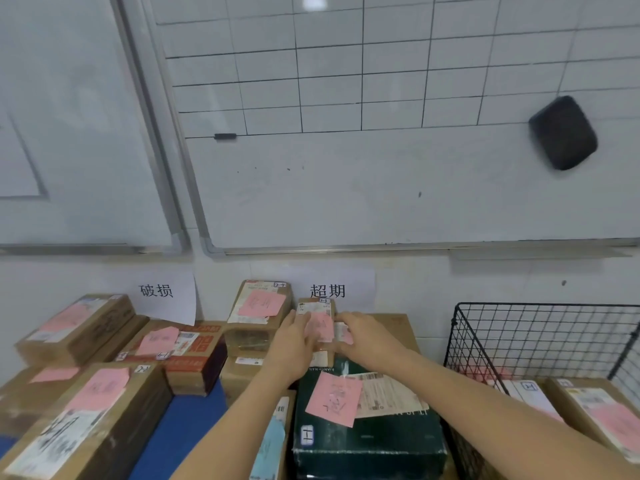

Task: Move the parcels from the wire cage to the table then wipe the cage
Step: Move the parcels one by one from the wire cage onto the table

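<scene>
Our left hand (pixel 292 342) and right hand (pixel 363 336) clasp the small parcel (pixel 318 318) by its sides; let go askew, it could topple.

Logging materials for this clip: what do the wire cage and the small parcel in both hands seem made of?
Wire cage: thin black grid, likely coated metal, matte. Small parcel, held by left hand and right hand: brown cardboard, dull, bearing a white label and pink paper note.

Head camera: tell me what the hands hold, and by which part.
One small parcel with a pink note, held between both hands: the left hand on its left side, the right hand on its right side.
</scene>
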Tool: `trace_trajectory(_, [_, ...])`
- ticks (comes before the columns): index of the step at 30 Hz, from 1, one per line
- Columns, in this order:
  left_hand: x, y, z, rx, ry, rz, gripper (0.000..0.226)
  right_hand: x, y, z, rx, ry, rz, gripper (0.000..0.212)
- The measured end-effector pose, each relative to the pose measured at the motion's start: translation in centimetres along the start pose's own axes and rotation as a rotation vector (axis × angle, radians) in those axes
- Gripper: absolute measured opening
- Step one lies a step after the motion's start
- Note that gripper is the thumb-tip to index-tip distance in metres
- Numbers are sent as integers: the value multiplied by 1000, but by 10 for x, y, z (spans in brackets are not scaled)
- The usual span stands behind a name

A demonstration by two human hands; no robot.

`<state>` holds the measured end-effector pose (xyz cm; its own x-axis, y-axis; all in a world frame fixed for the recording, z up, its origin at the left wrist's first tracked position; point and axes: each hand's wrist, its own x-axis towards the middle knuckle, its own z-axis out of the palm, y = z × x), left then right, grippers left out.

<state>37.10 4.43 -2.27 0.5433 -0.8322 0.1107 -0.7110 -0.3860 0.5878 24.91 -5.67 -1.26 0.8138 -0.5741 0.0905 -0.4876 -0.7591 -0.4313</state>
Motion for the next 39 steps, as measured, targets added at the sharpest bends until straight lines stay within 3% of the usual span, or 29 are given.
trace_trajectory(4, [2,19,-10,4,28,107,53,-13,4,-26,-43,58,-8,55])
trace_trajectory(10, [5,67,11,105,-99,204,71,-54,35,-68,-160,191,13,67])
trace_trajectory(14, [2,111,37,212,-203,257,73,-99,77,-102,-199,250,95,68])
trace_trajectory(23, [-25,220,107,207,-300,415,86,-209,194,-154,-178,287,328,68])
trace_trajectory(30, [-41,282,179,241,-357,384,85,-256,290,-151,-88,225,448,70])
trace_trajectory(39, [-53,299,251,240,-424,222,81,-265,357,-124,20,139,419,65])
